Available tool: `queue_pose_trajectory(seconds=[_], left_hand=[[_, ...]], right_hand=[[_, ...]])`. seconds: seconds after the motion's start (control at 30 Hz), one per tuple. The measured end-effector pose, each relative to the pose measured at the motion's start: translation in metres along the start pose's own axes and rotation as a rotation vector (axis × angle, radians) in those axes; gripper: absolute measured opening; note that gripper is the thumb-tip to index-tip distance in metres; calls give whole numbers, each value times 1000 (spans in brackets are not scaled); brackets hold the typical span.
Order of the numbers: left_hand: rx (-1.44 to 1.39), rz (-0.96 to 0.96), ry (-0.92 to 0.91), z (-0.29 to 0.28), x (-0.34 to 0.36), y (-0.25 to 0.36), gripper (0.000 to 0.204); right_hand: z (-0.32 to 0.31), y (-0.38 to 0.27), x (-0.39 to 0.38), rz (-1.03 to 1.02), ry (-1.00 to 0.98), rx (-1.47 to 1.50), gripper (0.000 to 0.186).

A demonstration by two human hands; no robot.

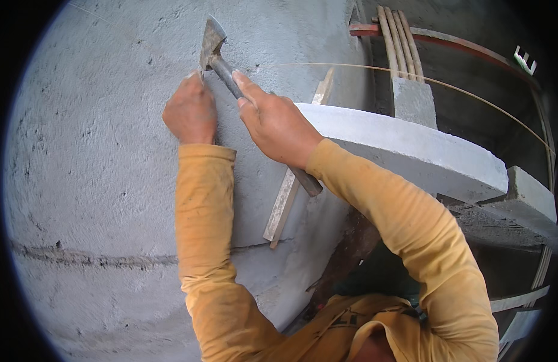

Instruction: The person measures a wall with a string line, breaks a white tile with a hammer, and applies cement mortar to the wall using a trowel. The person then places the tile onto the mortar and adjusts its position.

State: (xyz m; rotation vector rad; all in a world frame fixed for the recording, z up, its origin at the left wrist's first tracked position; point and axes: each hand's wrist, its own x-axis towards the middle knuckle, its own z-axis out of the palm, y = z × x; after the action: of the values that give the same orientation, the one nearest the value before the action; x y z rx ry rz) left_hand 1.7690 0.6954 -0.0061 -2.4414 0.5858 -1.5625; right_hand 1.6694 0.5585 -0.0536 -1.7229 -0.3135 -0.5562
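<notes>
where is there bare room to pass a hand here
Widest bare patch: the grey plaster left of the left hand, above the dark groove. A smaller one lies between the left sleeve and the wood strip. Crowded: around the hammer, with the right hand gripping it and the left close beside.

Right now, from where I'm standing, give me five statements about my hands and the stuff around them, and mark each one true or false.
1. Your right hand grips the hatchet-like tool by its handle. True.
2. Your left hand lies open with its fingers spread. False: it is closed, near the tool's head.
3. A pale strip shows below your right hand in the picture. True.
4. The slender poles are at the picture's upper left. False: they are at its upper right.
5. Both sleeves are yellow-orange. True.
</notes>
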Motion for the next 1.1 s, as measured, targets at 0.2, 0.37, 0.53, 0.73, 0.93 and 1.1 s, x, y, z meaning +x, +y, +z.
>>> queue_pose_trajectory(seconds=[0.2,0.37,0.53,0.73,0.93,1.1], left_hand=[[55,-18,-45,1,-1,-1,14],[37,-28,-2,3,-1,1,13],[63,-29,-42,2,-1,0,12],[59,-38,-46,4,-1,-1,13],[60,-14,-28,2,-2,0,15],[19,21,-52,-3,-1,-6,13]], right_hand=[[0,-3,-1,-14,-9,-20,50],[-3,-3,-1,-54,113,50,49],[-5,2,-2,-2,-33,-68,49],[2,1,-3,-240,239,60,49],[-18,-3,-5,20,-64,-88,48],[-45,-14,-36,-181,62,-33,47]])
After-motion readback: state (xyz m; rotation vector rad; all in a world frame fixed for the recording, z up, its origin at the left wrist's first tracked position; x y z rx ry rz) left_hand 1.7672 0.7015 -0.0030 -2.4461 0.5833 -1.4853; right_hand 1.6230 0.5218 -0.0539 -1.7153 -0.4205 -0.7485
